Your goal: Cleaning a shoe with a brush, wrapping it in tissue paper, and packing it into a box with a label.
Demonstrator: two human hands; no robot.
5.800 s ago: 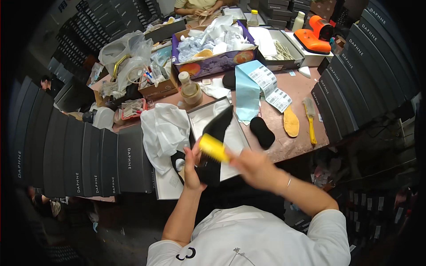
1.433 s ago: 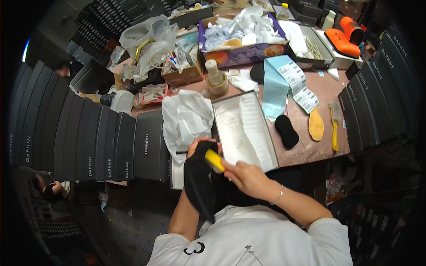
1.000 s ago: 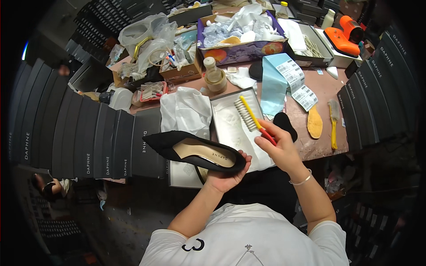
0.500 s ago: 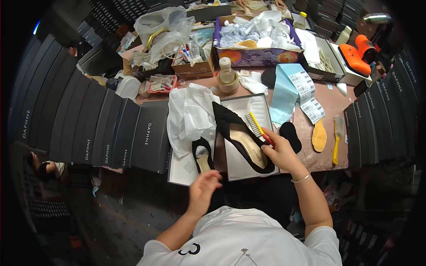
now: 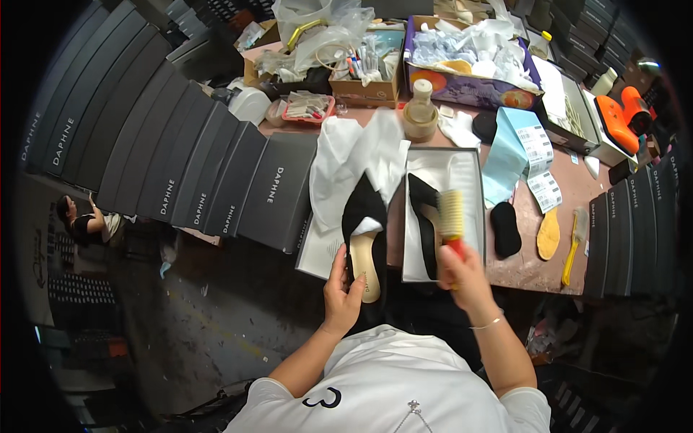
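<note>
My left hand [image 5: 341, 297] is closed around the heel end of a black pointed shoe [image 5: 363, 198], thumb on its beige insole. White stuffing shows inside the shoe, whose toe points away from me. In my right hand [image 5: 464, 280] is a brush [image 5: 451, 214] with pale yellow bristles and a red handle, slightly blurred. Below the brush, a second black shoe [image 5: 424, 234] lies in an open shoebox [image 5: 469, 256] lined with white paper; the brush and hand hide part of it. White tissue paper [image 5: 336, 162] spreads beyond the held shoe, over a box lid [image 5: 314, 256].
Dark shoeboxes stand stacked at left [image 5: 278, 191] and right [image 5: 646, 224]. Right of the open box lie a black insole [image 5: 506, 229], an orange insole [image 5: 548, 234], a yellow-handled brush [image 5: 570, 252] and label sheets [image 5: 538, 148]. Behind stand a glue bottle [image 5: 420, 119] and a purple carton [image 5: 469, 90].
My left hand has taken hold of the left shoe and lifted it. The other shoe, earlier held by my right hand, now lies in the box. The view has shifted left.
</note>
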